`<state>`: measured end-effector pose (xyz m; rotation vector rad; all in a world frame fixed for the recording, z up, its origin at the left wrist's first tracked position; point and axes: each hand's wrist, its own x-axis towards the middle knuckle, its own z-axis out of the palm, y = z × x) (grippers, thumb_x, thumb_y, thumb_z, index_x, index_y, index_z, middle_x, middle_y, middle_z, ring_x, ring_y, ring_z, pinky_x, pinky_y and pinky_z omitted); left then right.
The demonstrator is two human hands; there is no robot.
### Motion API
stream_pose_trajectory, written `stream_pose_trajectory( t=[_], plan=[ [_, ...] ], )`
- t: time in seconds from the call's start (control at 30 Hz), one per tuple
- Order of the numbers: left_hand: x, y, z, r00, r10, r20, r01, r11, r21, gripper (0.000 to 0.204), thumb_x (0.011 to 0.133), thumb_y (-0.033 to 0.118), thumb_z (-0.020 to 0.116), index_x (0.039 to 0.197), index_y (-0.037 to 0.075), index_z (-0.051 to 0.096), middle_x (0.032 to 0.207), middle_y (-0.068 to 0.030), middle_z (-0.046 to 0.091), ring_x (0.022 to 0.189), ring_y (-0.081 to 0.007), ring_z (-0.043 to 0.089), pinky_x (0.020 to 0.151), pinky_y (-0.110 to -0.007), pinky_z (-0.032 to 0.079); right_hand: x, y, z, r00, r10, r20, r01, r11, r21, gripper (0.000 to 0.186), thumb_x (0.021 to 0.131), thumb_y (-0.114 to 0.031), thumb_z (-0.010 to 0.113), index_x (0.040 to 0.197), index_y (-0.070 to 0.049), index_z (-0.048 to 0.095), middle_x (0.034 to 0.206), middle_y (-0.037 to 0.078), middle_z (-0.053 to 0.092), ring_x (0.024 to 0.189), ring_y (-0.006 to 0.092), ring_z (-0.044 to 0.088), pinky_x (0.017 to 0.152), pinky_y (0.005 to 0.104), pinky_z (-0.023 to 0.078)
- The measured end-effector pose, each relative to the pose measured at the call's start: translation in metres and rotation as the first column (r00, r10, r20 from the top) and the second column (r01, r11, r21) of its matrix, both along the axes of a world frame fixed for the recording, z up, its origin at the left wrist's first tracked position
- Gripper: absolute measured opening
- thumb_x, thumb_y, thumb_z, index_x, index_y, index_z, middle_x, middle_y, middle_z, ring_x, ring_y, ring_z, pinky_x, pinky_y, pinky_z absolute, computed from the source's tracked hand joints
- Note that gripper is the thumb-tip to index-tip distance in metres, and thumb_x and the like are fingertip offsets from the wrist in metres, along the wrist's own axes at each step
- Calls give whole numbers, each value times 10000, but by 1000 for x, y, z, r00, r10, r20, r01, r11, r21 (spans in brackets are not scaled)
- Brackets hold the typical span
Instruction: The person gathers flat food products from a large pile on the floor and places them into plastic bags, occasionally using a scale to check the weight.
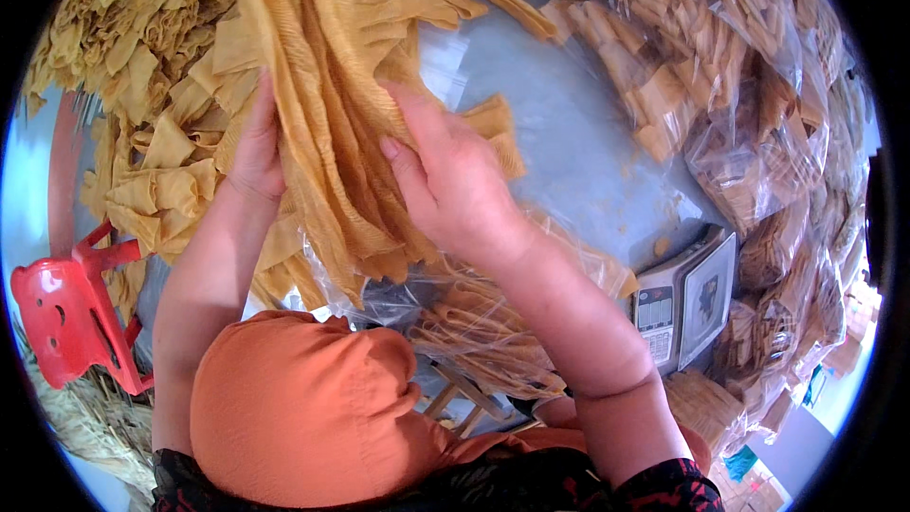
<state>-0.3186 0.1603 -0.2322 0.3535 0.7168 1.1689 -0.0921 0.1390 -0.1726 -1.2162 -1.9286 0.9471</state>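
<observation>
A long bundle of ribbed, yellow-brown dried sheets (pixel 322 76) stands between my hands. My left hand (pixel 253 147) grips it along its left side. My right hand (pixel 445 171) is closed on its right side, thumb bent against the folds. Below the bundle lie clear plastic bags (pixel 474 327) with similar folded pieces inside. Loose yellow sheets (pixel 166 185) are piled behind my left forearm. Orange cloth (pixel 294 408) fills the lower middle, between my arms.
A heap of sheets (pixel 104 24) covers the back left. Plastic-bagged bundles (pixel 720 47) line the right side of a bluish surface (pixel 578 123). A digital scale (pixel 682 294) sits at right, and a red plastic chair (pixel 71 313) at far left.
</observation>
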Motion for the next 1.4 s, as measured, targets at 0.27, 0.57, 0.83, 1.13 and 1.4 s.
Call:
stream_pose_trajectory(
  t=[0.27, 0.57, 0.83, 1.13, 1.4],
  plan=[
    [23, 12, 45, 936, 344, -73, -342, 939, 37, 725, 924, 536, 453, 1465, 88, 274, 1465, -190, 340, 1320, -315, 380, 1119, -431, 314, -18, 10, 12, 999, 24, -40, -15, 979, 204, 497, 911, -224, 530, 1306, 41, 383, 927, 267, 624, 885, 427, 595, 792, 499, 460],
    [-37, -9, 15, 993, 20, -117, -11, 997, 81, 632, 928, 414, 538, 1428, 81, 341, 1366, -146, 480, 1180, -263, 539, 987, -398, 476, -35, 6, -6, 992, 117, -35, -121, 981, -154, 663, 938, -393, 476, 1422, -3, 245, 912, 247, 643, 861, 412, 624, 772, 478, 495],
    [-49, -6, -5, 980, 64, 187, -136, 906, 401, 564, 974, 404, 435, 1460, 147, 312, 1488, -143, 317, 1333, -280, 373, 1049, -417, 425, 29, 34, -142, 920, -345, 187, 382, 897, -222, 543, 854, -343, 631, 1286, -38, 507, 1103, 196, 634, 1038, 342, 607, 893, 420, 483],
    [-33, -11, 8, 978, 29, 206, -85, 958, 273, 511, 962, 395, 467, 1377, 98, 441, 1356, -148, 491, 1140, -295, 556, 928, -410, 516, 40, 34, -157, 906, 16, 424, 247, 792, -558, 416, 754, -296, 718, 1063, -33, 622, 961, 177, 665, 957, 321, 634, 861, 393, 481],
    [-1, -13, 55, 1000, 10, 1, -10, 993, 114, 600, 933, 466, 490, 1350, 37, 447, 1262, -140, 563, 1044, -260, 611, 884, -390, 539, 114, 5, 10, 863, -467, -192, 283, 762, -583, 288, 844, -177, 626, 1113, -76, 632, 885, 56, 648, 824, 140, 607, 723, 287, 479]
  ],
)
